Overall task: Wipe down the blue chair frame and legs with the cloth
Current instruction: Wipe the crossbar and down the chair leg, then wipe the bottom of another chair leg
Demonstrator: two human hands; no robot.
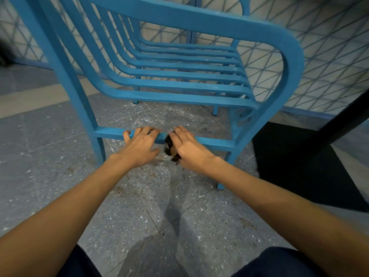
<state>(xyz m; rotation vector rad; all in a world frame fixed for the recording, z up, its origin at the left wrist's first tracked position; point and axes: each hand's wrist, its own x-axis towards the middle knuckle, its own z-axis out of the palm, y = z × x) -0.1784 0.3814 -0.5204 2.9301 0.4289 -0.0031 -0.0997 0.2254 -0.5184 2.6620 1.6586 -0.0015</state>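
Note:
The blue slatted chair (179, 76) stands right in front of me, seen from its side. A low crossbar (215, 141) joins its two near legs. My left hand (139, 146) grips this crossbar, fingers curled over its top. Just to the right, my right hand (188, 149) holds a dark brown cloth (169, 147) bunched against the same bar. Only the cloth's left edge shows under the hand.
The floor (60, 156) is grey speckled tile with dusty stains under the chair. A dark mat (299, 166) and a black slanted post (329, 126) lie to the right. A blue lattice screen (329, 47) stands behind the chair. My knees show at the bottom edge.

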